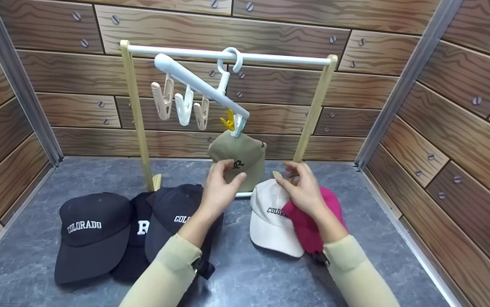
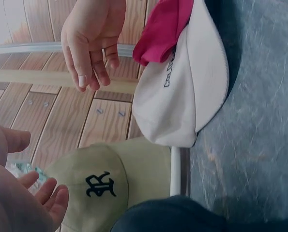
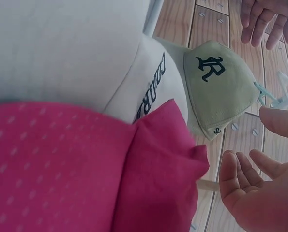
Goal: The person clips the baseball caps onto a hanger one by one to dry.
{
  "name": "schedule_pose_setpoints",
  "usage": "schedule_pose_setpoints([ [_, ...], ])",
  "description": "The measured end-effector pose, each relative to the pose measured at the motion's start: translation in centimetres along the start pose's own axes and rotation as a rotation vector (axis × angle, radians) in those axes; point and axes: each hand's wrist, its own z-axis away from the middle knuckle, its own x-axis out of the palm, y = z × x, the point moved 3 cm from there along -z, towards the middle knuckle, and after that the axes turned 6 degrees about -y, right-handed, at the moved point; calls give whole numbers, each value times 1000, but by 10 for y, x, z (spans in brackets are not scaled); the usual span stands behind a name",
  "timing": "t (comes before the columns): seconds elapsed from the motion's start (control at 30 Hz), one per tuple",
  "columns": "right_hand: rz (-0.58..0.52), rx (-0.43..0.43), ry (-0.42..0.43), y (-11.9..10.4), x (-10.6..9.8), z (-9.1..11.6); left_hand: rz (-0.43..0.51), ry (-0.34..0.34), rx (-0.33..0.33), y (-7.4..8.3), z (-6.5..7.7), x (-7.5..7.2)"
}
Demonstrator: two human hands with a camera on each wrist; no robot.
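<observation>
An olive cap with a dark letter R hangs from a white hanger, its top pinched in a pale clothespin. Beside that clip sits a yellow clothespin. My left hand is in front of the cap's left side, fingers loosely bent and holding nothing. To the cap's right, my right hand hovers over a white cap and a magenta cap, also with nothing in its fingers. Both wrist views show the palms bare and apart from the olive cap.
The hanger hooks over a white rail between wooden posts. Several spare clothespins dangle on its left. Dark caps, one lettered COLORADO, lie on the grey floor at left. Wood-patterned walls enclose the space.
</observation>
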Motion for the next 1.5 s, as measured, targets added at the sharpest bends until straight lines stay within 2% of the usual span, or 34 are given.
schedule_pose_setpoints([
  [0.4,14,1,5,15,-18,12,27,-104,8,2,14,21],
  [0.73,35,75,-15,24,-28,20,49,-201,2,9,24,44],
  [1.13,67,116,2,35,-47,28,80,-278,-29,11,34,75],
  [1.33,83,67,55,39,-58,29,92,-304,-19,14,38,89],
  [1.5,118,76,29,45,-65,29,70,-324,-48,11,42,99],
])
